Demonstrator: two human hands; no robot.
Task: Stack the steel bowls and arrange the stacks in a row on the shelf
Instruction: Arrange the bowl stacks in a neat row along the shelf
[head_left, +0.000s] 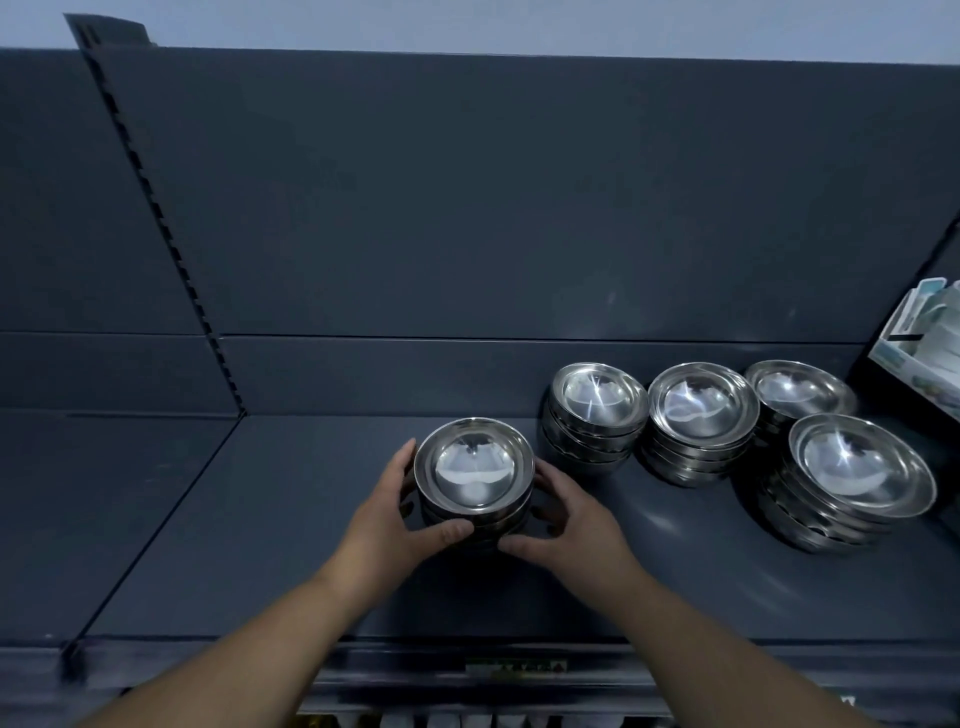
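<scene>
At lower centre, the left hand (384, 514) and right hand (576, 519) curl their fingers round a stack of bowls (474, 467) on the shelf (260, 519). It is best kept level and set in line. To the right, three stacks (701, 410) line the back and a fourth stack (862, 467) sits nearer. All the top bowls are empty.

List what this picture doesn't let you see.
Head view: lower bowls of the held stack, covered by the left hand and right hand.
The back stack, partly behind the front stack.
The boxes, cut off by the right edge.
The shelf label, too blurred to read.
</scene>
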